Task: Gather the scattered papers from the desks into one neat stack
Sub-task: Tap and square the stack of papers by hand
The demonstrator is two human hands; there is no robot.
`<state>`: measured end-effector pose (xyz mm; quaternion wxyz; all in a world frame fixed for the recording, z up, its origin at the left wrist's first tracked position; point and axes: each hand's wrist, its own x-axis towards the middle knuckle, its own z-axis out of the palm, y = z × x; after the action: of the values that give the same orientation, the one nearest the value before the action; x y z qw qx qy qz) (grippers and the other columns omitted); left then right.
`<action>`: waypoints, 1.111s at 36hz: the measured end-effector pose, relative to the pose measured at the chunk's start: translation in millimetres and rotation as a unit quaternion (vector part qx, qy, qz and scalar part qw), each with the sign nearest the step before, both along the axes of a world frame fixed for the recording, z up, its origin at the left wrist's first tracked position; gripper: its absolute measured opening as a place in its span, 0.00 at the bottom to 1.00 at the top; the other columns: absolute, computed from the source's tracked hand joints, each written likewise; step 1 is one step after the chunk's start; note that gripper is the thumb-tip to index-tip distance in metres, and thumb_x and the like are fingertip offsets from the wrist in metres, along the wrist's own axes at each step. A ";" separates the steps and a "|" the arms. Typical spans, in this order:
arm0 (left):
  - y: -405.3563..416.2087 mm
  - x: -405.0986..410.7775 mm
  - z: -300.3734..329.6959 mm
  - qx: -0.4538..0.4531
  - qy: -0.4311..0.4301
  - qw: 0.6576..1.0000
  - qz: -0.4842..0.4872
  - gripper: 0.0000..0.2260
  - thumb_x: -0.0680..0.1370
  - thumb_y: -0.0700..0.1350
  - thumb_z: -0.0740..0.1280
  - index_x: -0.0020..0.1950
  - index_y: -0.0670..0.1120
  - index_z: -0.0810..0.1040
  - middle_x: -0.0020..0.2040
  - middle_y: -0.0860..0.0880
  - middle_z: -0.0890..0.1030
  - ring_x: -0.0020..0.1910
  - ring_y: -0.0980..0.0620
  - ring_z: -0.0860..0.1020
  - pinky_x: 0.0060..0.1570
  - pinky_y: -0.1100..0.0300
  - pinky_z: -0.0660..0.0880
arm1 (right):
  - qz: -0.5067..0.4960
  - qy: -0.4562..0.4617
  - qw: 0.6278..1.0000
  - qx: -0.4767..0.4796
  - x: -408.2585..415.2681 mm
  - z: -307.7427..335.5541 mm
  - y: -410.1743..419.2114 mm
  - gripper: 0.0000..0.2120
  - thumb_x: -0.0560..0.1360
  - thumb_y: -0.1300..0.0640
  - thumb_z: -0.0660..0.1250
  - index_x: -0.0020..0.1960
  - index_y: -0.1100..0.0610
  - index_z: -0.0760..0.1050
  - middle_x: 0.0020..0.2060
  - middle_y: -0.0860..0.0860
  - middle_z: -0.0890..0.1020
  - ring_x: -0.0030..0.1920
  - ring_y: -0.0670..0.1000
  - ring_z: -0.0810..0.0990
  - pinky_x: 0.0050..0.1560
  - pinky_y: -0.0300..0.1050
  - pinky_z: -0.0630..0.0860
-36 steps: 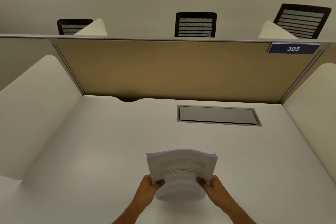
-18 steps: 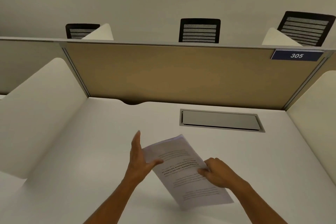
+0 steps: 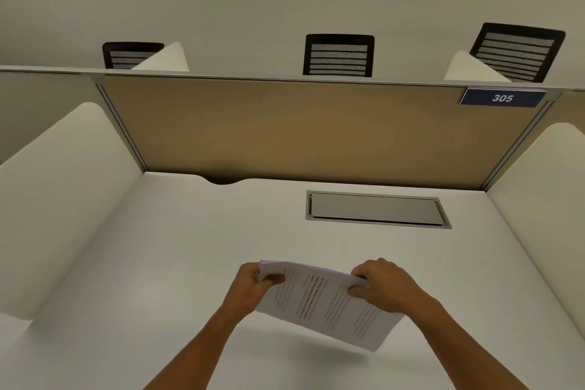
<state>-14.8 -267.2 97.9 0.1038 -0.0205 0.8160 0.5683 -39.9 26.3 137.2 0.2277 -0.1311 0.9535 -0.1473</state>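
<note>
A stack of printed white papers [image 3: 329,305] hangs tilted in the air above the white desk [image 3: 190,247], its long side turned sideways and its near edge dipping to the lower right. My left hand [image 3: 250,286] pinches the stack's upper left corner. At the upper right edge my right hand [image 3: 383,283] grips it, thumb under and fingers over. The text lines run across the top sheet. No other loose papers show on this desk.
A grey cable hatch [image 3: 376,209] is set into the desk behind the papers. A tan partition [image 3: 300,133] with a blue "305" plate [image 3: 502,98] closes the back; white side dividers [image 3: 60,199] flank the desk. Three black mesh chairs [image 3: 338,55] stand beyond.
The stack was upright with both hands under it, then laid slanted with my left hand open beside it. Now both hands grip its top edge and it has turned sideways, lifted.
</note>
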 end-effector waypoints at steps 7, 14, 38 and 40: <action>-17.7 13.8 -17.9 0.033 -0.030 0.995 0.092 0.05 0.72 0.47 0.71 0.45 0.55 0.86 0.42 0.52 0.87 0.41 0.53 0.85 0.35 0.66 0.78 | -0.110 -0.039 0.987 -0.108 6.7 -22.0 34.4 0.04 0.71 0.51 0.73 0.39 0.42 0.81 0.36 0.44 0.85 0.37 0.44 0.82 0.35 0.35 0.74; -29.9 21.4 -36.5 0.032 -0.047 0.992 0.114 0.13 0.77 0.38 0.70 0.43 0.57 0.86 0.41 0.52 0.87 0.40 0.54 0.85 0.34 0.67 0.78 | -0.200 -0.075 0.915 -0.342 31.2 -46.4 38.1 0.08 0.75 0.61 0.73 0.49 0.49 0.87 0.46 0.50 0.88 0.49 0.49 0.86 0.48 0.39 0.80; -37.0 22.3 -48.7 0.044 -0.037 0.991 0.121 0.13 0.76 0.37 0.70 0.45 0.55 0.86 0.42 0.50 0.87 0.42 0.53 0.85 0.38 0.65 0.80 | -0.297 -0.003 0.862 -0.412 40.5 -98.1 8.0 0.11 0.78 0.63 0.70 0.49 0.48 0.85 0.43 0.46 0.89 0.45 0.45 0.86 0.44 0.36 0.80; -36.1 23.5 -51.3 0.043 -0.041 0.991 0.123 0.12 0.76 0.38 0.71 0.44 0.56 0.86 0.43 0.51 0.87 0.43 0.54 0.85 0.39 0.64 0.80 | -0.294 -0.011 0.862 -0.412 40.9 -104.1 8.3 0.09 0.78 0.63 0.70 0.52 0.52 0.85 0.44 0.49 0.89 0.48 0.50 0.86 0.49 0.43 0.80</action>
<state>8.6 -303.3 46.6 0.0671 -0.1398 0.7771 0.6100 1.0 34.6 33.2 0.1093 0.0750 0.7975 -0.5886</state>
